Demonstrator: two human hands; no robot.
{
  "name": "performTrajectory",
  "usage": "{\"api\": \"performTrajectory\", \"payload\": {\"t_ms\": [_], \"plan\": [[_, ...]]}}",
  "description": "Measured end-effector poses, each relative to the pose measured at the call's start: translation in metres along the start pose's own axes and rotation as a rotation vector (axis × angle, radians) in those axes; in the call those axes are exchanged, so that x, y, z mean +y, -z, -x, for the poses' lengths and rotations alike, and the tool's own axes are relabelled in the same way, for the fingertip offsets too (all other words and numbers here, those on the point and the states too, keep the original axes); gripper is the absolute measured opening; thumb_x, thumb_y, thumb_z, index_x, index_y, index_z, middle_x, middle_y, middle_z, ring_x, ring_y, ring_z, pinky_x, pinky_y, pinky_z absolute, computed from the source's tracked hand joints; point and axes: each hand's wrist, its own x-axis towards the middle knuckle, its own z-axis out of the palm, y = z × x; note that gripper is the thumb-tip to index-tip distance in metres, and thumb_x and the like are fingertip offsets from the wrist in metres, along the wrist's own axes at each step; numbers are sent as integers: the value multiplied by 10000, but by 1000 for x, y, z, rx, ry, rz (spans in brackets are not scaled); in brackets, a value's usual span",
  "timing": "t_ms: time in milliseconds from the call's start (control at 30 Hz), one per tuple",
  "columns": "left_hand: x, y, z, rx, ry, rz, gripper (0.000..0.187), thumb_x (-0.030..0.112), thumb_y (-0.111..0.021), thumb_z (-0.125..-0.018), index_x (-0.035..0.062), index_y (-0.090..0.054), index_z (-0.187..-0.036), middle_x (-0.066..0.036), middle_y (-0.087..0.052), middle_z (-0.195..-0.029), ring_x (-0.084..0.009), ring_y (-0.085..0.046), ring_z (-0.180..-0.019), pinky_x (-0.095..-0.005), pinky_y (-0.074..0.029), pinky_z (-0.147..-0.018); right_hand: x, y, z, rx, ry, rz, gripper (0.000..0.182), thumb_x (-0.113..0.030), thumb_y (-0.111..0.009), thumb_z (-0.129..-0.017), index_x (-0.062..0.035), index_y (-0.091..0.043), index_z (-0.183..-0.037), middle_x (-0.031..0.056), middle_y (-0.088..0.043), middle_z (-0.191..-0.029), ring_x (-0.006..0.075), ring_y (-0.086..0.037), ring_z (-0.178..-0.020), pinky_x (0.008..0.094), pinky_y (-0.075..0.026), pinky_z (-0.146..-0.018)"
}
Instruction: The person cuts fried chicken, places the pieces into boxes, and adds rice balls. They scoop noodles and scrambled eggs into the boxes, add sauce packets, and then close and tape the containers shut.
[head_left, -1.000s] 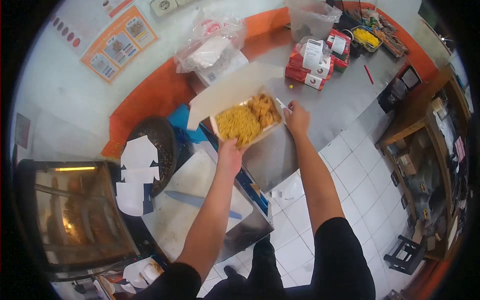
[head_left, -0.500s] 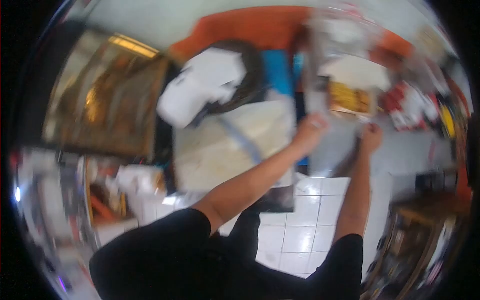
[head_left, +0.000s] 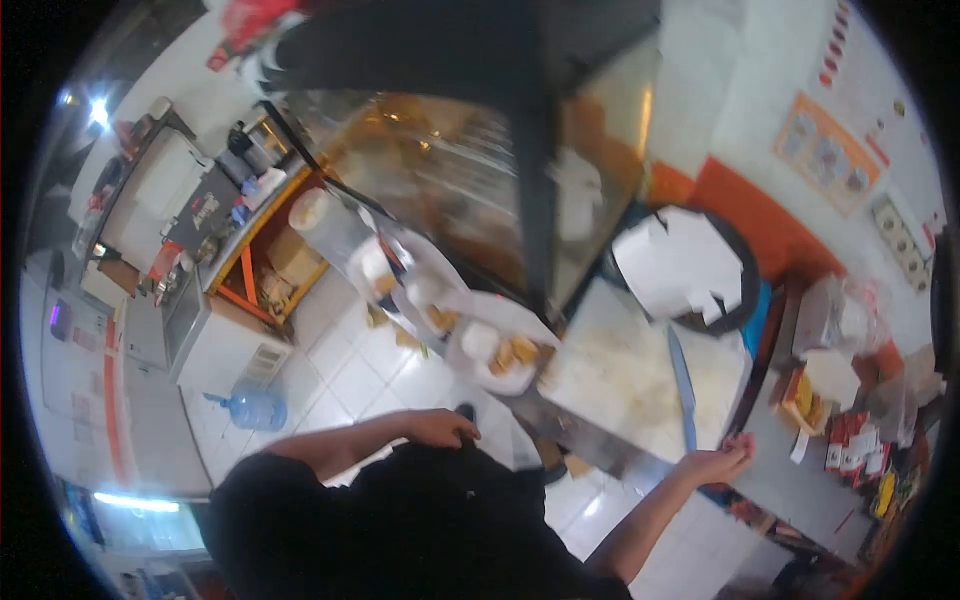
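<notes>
My left hand is in front of my body over the floor, fingers curled in, and nothing shows in it. Farther right, my right hand is closed with its palm side turned up; a small pinkish patch at the fingertips is too blurred to name. It is just beside the handle of a knife with a bluish blade. The knife lies on a stained white cutting board. Behind the board, white paper covers a round dark pan.
Paper-lined trays with food pieces stand left of the board, below a glass display case. An open box with yellow food and red-and-white packets are at right. A blue water bottle lies on the tiled floor.
The view has swung left, bringing the trays and display case in. Both hands have left the food box: my left hand is back by my body, my right hand beside the knife handle.
</notes>
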Motion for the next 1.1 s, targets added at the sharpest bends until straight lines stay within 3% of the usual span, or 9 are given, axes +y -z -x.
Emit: {"api": "performTrajectory", "payload": {"t_ms": [67,200,400,533,600,800,900,1000,1100], "plan": [[-22,27,18,322,-48,34,433,149,-555,-907,27,-552,-1323,-118,-655,-1208,-241,-607,-1126,-357,-465,-1001,-1,-31,94,-421,59,-213,150,-46,-515,-857,5,-571,-985,102,-581,-959,183,-535,-956,302,-412,-872],[-61,99,64,391,-286,406,391,180,-582,-935,11,-563,-1288,-106,-674,-1128,-172,-641,-990,-311,-519,-876,-120,-127,308,-905,102,-494,120,-51,-530,-860,10,-556,-960,96,-560,-933,157,-492,-808,278,-410,-740],[-109,190,143,636,-417,521,330,130,-574,-953,4,-593,-1258,-92,-670,-1131,-175,-617,-1060,-288,-496,-901,-207,-273,481,-1510,426,-375,197,2,-608,-843,-6,-665,-1031,133,-570,-1280,193,-581,-1058,284,-466,-857],[-137,215,178,732,-563,666,295,87,-558,-932,-5,-623,-1205,-79,-675,-1114,-146,-627,-1002,-276,-492,-874,-245,-359,563,-1424,724,-271,275,-7,-639,-817,-84,-702,-1073,102,-536,-1364,155,-603,-963,292,-494,-771],[-147,221,192,757,-613,685,287,82,-558,-921,1,-634,-1185,-71,-677,-1098,-140,-624,-999,-271,-488,-869,-253,-389,593,-1406,659,-252,282,-28,-658,-815,-77,-708,-1088,111,-529,-1364,152,-608,-878,291,-495,-736],[-186,231,199,759,-588,800,239,96,-576,-902,16,-658,-1112,-47,-687,-1005,-119,-585,-860,-274,-476,-832,-251,-427,608,-1378,673,-197,191,-73,-679,-844,-24,-733,-1020,80,-674,-1066,126,-590,-786,247,-467,-706],[-203,245,201,793,-583,828,219,79,-589,-906,18,-660,-1103,-37,-677,-974,-110,-581,-843,-254,-471,-810,-230,-354,578,-1321,585,-93,123,-106,-701,-880,1,-729,-934,10,-612,-831,81,-557,-756,232,-439,-674],[-193,290,220,1003,-693,700,212,54,-585,-906,30,-658,-1104,-38,-677,-962,-106,-589,-875,-251,-471,-818,-145,-253,515,-1221,531,66,82,-38,-715,-837,25,-681,-798,29,-578,-784,136,-540,-751,264,-421,-672],[-143,361,265,1246,-864,517,196,87,-577,-939,43,-635,-1121,-39,-661,-1046,-101,-590,-946,-256,-469,-852,-41,-139,448,-1117,314,343,104,-47,-705,-825,49,-701,-863,50,-601,-796,140,-559,-764,268,-432,-681]]}}
